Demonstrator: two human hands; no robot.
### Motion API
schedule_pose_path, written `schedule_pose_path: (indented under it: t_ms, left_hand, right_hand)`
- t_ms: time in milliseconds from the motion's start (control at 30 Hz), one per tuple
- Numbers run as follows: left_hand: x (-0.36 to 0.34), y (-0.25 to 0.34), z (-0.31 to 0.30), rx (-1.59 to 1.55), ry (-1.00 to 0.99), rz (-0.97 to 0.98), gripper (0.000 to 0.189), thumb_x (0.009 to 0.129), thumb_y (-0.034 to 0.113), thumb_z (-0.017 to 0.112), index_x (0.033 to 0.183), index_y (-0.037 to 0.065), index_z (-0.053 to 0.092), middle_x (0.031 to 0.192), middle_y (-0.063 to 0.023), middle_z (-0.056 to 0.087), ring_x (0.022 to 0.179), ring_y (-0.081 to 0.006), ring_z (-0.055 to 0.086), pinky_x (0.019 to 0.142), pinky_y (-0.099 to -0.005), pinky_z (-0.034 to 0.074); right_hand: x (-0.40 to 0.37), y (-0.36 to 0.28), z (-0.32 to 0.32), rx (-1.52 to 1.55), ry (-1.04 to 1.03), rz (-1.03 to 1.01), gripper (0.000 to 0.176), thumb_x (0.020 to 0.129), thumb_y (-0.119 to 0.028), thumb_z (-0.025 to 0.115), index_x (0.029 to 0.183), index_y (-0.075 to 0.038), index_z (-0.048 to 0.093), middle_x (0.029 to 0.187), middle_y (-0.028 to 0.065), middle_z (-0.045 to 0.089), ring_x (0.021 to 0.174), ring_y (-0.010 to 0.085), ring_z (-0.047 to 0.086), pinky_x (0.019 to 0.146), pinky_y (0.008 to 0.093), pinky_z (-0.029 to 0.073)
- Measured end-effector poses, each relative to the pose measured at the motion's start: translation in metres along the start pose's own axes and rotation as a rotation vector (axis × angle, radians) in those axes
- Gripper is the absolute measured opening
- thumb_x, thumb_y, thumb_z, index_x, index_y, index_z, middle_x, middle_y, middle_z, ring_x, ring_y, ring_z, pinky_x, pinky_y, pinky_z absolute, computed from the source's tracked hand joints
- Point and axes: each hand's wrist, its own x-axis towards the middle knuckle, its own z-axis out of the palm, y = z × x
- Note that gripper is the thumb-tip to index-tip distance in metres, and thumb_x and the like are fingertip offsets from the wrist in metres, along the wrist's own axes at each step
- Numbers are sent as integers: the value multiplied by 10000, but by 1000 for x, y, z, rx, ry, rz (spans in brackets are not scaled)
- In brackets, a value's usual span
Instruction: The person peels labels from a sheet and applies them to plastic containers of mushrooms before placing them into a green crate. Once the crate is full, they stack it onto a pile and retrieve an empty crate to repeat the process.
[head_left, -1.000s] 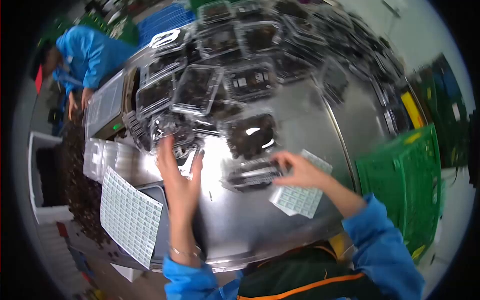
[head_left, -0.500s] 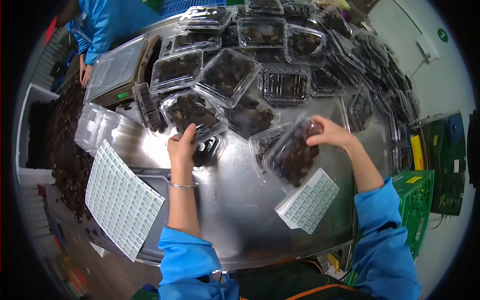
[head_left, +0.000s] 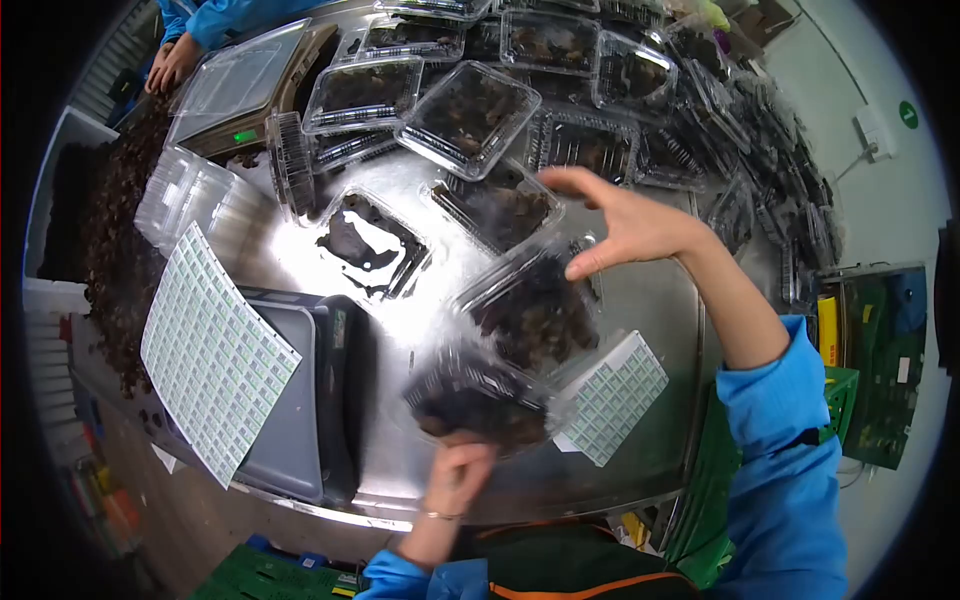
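My left hand [head_left: 462, 472] grips the near edge of a clear plastic clamshell box [head_left: 475, 408] filled with dark brown pieces. This box is tilted and smeared by motion, close to my body. My right hand [head_left: 640, 228] is open, thumb and fingers spread, holding nothing. Below its thumb lies another filled clamshell box [head_left: 535, 315], its near side partly hidden by the box in my left hand. Beside that, a folded sheet of green-and-white labels [head_left: 622, 395] rests on the metal table [head_left: 655, 310].
Filled clamshell boxes [head_left: 470, 115] are piled across the back and right. At left are a scale [head_left: 240, 85], nested clear empty boxes [head_left: 190, 200], a large label sheet [head_left: 215, 350] over a grey device [head_left: 285, 400], and loose dark pieces [head_left: 120, 250]. Another person's hands [head_left: 172, 65] are at top left.
My left hand has drawn its box from the back left toward my body. My right hand has let go of its box, which now lies nearer the middle. The view has shifted.
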Motion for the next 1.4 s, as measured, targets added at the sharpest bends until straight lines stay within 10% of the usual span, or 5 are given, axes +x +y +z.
schedule_pose_path:
  t_ms: [500,767,900,1067,1400]
  left_hand:
    - [31,32,31,142,150,156,542,669,104,672,1153,19,444,1034,-42,525,944,-172,503,827,-312,411]
    - [28,58,168,1046,-370,-115,203,593,108,734,686,-30,617,681,-86,598,616,-141,548,573,-259,435]
    - [73,-44,310,1030,-738,-226,386,709,130,650,1030,-45,527,808,-95,617,655,-139,582,593,-249,459]
    - [94,-274,383,1008,-1041,-941,314,788,177,588,1049,7,549,991,-69,595,846,-145,586,688,-278,495]
    - [147,-518,330,1626,-940,-1372,497,763,275,642,1119,-36,489,1058,-113,568,968,-188,540,779,-328,455]
  right_hand:
    - [-36,32,95,614,107,551,742,713,-305,677,1273,5,300,1245,123,404,1141,197,380,957,318,305]
    - [-163,-66,40,852,620,374,726,618,-24,665,1257,30,323,1117,151,512,1026,208,510,875,323,395]
    - [-347,-105,10,1215,669,-342,420,779,-213,528,1108,42,469,988,160,584,901,263,582,822,390,460]
    - [-552,-52,75,1108,1801,40,330,816,-242,490,1039,-3,533,946,145,605,843,248,594,746,393,485]
    - [-737,69,200,1562,1921,187,417,778,-229,563,1139,-37,482,1109,104,549,1061,266,497,919,467,375]
